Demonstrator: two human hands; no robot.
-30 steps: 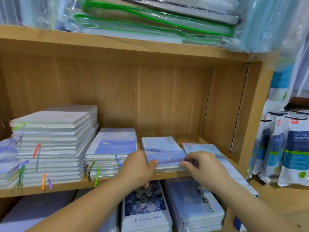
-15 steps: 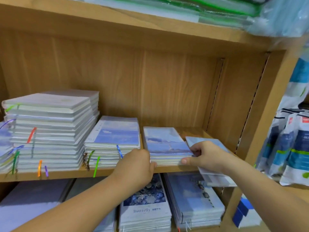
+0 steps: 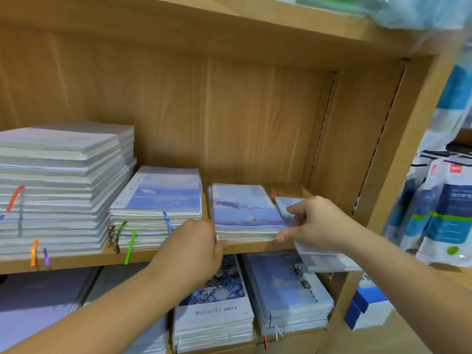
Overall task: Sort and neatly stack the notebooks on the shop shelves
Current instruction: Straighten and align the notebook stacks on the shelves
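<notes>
Now left hand (image 3: 194,249) and right hand (image 3: 316,223) grip the glossy rectangular notebook stack (image 3: 242,208) (sky-blue covers) on wood shelf (image 3: 76,260).

Person's body, seen from wearer's own view:
- left hand (image 3: 194,246): bare, back and rounded knuckles showing, thumb tip at its 3 o'clock side.
- left forearm (image 3: 102,310): bare, uncovered to frame edge at 7 o'clock.
- right hand (image 3: 316,223): bare, knuckles, fingers, thumb visible.
- right forearm (image 3: 408,272): bare, uncovered to frame edge at 4 o'clock.
- outlines slightly blurred.
</notes>
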